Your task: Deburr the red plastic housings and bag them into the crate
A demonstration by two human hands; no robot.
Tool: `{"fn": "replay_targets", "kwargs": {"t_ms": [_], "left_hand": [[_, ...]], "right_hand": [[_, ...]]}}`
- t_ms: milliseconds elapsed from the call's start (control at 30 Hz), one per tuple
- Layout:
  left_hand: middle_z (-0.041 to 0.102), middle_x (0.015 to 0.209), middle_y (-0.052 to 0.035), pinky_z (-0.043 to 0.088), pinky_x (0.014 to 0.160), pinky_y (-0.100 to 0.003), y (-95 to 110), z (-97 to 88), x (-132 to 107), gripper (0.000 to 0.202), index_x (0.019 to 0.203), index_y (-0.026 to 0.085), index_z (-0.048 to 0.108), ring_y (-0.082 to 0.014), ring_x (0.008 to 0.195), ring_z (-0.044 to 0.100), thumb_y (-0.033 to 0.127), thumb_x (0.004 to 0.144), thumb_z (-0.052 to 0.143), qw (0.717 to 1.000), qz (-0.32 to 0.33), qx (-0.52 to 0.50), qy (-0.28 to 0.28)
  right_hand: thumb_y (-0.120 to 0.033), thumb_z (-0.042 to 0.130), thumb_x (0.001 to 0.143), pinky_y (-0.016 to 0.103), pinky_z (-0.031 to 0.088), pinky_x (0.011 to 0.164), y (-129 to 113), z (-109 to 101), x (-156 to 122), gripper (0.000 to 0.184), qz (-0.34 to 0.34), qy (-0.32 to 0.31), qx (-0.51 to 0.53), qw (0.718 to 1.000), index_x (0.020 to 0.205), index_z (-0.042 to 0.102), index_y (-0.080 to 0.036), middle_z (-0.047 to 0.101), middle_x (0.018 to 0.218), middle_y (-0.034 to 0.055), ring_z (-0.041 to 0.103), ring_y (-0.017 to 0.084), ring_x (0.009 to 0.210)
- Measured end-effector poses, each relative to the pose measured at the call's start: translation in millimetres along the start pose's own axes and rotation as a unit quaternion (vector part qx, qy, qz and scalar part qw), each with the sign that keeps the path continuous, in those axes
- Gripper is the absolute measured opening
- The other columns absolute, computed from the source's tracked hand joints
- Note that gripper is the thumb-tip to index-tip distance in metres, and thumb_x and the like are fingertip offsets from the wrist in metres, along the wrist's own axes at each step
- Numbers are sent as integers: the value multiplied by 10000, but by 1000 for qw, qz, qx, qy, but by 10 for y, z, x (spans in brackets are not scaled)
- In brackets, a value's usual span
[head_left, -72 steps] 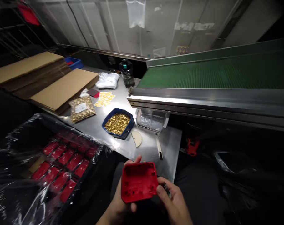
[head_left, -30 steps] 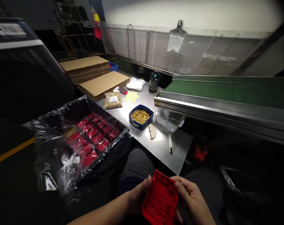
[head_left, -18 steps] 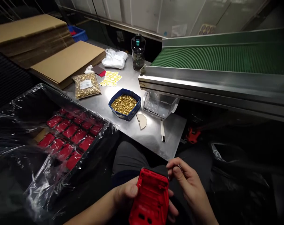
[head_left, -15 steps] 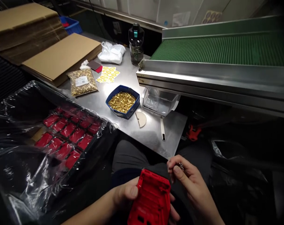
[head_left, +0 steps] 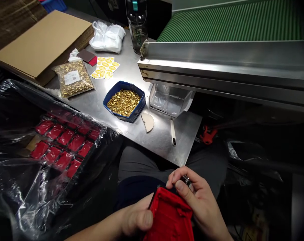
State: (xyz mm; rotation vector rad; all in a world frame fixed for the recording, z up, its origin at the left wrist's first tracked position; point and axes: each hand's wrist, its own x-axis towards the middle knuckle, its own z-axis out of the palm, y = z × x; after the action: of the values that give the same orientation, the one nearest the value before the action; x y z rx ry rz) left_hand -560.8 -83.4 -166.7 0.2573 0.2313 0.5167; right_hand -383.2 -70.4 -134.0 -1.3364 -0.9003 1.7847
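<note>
A red plastic housing (head_left: 170, 217) lies over my lap at the bottom of the view, its ribbed inside facing up. My left hand (head_left: 134, 219) grips its left edge with the thumb on top. My right hand (head_left: 198, 201) is closed at the housing's upper right corner, pinching a small metal part (head_left: 186, 180) between thumb and fingers. A blue dish (head_left: 139, 103) filled with small brass inserts (head_left: 123, 101) stands on the steel table (head_left: 164, 140) ahead of me.
A black crate (head_left: 101, 157) lined with clear film holds several red housings at the left. A bag of brass parts (head_left: 73, 78), yellow stickers (head_left: 104, 67), a bottle (head_left: 136, 25), flat cardboard (head_left: 41, 42) and a clear bin (head_left: 170, 100) sit on the table. A green conveyor (head_left: 229, 23) runs along the right.
The view has tilted down and closer. My right hand has brought the small metal part down onto the housing's upper corner; my left hand still grips the housing.
</note>
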Motion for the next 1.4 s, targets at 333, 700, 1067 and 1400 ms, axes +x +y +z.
{"fn": "replay_targets", "kwargs": {"t_ms": [333,700,1067,1400], "left_hand": [[698,1167,-277,545,919,-393,-103,-29,11,891,1341,25,565,-351,1064,713,697,773,706,999,-17,-11,-26],[711,1107,-308,591,833,-409,-187,25,6,842,1320,7,581,-367,1002,737,672,813,674,999,-9,-52,4],[699,1132,-324,592,788,-363,-174,42,-17,914,1348,-12,577,-359,984,742,693,778,703,998,-41,-49,26],[685,1162,-330,594,825,-337,-252,9,-13,864,1331,-9,590,-330,995,746,678,815,679,998,-17,-67,5]], "right_hand": [[-472,588,988,176,448,534,65,-12,-63,245,44,30,14,998,1004,641,-234,700,910,22,574,85,612],[-467,548,1004,192,440,529,110,28,-84,257,-13,126,-23,992,981,642,-229,657,819,5,544,102,604],[-460,551,1001,199,450,524,142,27,-142,242,-49,176,-76,980,977,640,-236,616,753,-13,555,106,588],[-452,556,997,202,466,521,134,36,-141,240,-51,178,-79,979,972,655,-235,665,796,4,578,111,589]]}}
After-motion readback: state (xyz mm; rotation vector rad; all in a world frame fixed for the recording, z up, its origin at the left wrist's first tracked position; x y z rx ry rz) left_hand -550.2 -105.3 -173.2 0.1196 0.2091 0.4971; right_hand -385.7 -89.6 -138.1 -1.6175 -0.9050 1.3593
